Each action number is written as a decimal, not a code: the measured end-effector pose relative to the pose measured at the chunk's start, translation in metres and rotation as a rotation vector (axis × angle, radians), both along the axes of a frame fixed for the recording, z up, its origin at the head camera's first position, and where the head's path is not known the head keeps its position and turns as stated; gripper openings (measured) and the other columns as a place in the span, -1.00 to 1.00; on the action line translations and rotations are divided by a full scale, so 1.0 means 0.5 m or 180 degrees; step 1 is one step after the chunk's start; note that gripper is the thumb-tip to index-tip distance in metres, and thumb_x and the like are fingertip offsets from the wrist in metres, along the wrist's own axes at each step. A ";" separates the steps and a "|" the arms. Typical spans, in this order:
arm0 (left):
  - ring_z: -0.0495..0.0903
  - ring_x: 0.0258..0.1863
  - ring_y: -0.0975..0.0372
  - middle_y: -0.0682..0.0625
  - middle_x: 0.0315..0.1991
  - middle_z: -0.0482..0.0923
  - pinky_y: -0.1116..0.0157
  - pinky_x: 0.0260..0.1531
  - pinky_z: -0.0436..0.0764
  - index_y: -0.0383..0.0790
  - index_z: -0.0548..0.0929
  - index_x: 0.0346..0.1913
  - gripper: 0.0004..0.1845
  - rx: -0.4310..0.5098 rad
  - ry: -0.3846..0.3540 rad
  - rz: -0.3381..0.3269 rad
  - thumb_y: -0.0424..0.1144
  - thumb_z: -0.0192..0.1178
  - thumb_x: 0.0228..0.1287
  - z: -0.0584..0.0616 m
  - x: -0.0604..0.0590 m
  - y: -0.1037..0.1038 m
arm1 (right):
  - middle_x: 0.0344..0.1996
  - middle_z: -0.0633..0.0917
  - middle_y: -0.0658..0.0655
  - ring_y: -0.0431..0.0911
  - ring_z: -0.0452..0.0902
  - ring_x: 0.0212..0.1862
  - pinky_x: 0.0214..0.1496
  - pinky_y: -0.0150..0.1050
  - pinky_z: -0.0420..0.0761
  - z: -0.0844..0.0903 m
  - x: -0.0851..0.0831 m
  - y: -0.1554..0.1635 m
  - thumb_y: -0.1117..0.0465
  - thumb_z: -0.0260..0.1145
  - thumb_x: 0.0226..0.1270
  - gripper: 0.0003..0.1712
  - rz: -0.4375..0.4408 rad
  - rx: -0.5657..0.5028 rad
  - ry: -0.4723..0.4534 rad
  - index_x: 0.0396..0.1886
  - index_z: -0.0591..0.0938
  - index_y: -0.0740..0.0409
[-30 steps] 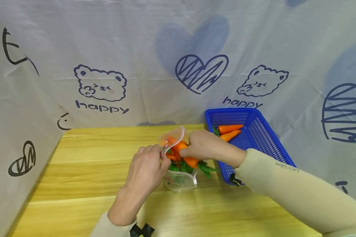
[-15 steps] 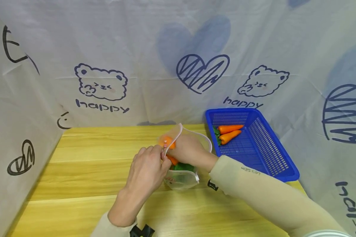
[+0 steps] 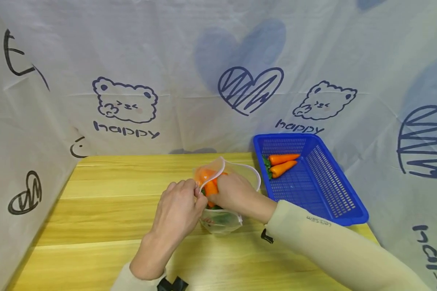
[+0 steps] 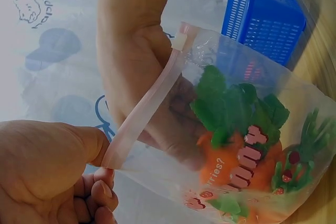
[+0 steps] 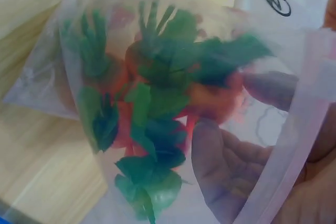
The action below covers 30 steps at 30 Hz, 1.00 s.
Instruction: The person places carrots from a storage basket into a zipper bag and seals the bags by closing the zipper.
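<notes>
My left hand [image 3: 178, 206] pinches the pink-edged rim of a clear printed zip bag [image 4: 152, 90] between thumb and finger. The bag's mouth gapes, and orange carrots [image 3: 210, 188] with green leafy tops [image 5: 157, 119] lie inside, seen through the plastic. My right hand [image 3: 236, 194] reaches into the bag; in the right wrist view its thumb and a finger stand apart, with fingertips [image 5: 268, 87] against or close by an orange carrot [image 5: 210, 98]. Some of its fingers are hidden or blurred behind the plastic. A white slider [image 4: 181, 40] sits at one end of the zip.
Two more carrots [image 3: 283, 163] lie at the left end of a blue plastic basket [image 3: 346, 190], right of the bag. Everything stands on a wooden table [image 3: 113, 218]. A printed white cloth [image 3: 189, 121] hangs behind and at the sides.
My right hand has carried a carrot from the bag's mouth down into it, then drawn back slightly to the right. The left hand keeps its pinch on the rim.
</notes>
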<state>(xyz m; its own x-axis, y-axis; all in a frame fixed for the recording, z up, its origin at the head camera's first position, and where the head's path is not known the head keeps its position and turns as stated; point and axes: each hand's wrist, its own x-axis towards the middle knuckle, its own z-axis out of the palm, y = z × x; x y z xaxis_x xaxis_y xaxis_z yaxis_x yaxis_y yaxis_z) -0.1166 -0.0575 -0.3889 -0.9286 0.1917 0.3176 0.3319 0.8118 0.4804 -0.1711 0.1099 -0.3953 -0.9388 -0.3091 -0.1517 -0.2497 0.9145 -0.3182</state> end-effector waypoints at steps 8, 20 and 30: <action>0.35 -0.48 0.12 0.03 -0.54 0.43 0.24 -0.41 0.36 -0.15 0.54 -0.42 -0.87 -0.0025 -0.0150 0.0075 -0.28 0.20 0.30 0.006 0.000 -0.014 | -0.70 0.45 -0.07 -0.16 0.38 -0.64 -0.54 -0.27 0.34 0.020 0.015 0.020 -0.16 0.39 0.45 -0.56 0.0066 -0.0132 0.0086 -0.50 0.52 -0.02; 0.37 -0.44 0.12 0.04 -0.50 0.50 0.22 -0.35 0.38 -0.12 0.59 -0.38 -0.88 -0.0053 -0.0391 0.0196 -0.23 0.20 0.34 0.010 0.004 -0.034 | -0.63 0.49 -0.01 -0.04 0.45 -0.60 -0.61 -0.14 0.35 0.054 0.029 0.159 -0.23 0.38 0.35 -0.55 -0.0765 0.0218 0.0619 -0.39 0.51 0.02; 0.35 -0.54 0.10 0.02 -0.59 0.41 0.23 -0.48 0.32 -0.12 0.48 -0.54 -0.74 -0.0291 -0.0409 0.0128 -0.27 0.10 0.37 0.023 -0.005 -0.043 | -0.66 0.46 0.01 -0.03 0.45 -0.59 -0.55 -0.13 0.35 0.049 0.022 0.181 -0.05 0.28 0.42 -0.61 -0.0733 0.0116 0.0469 -0.53 0.47 0.04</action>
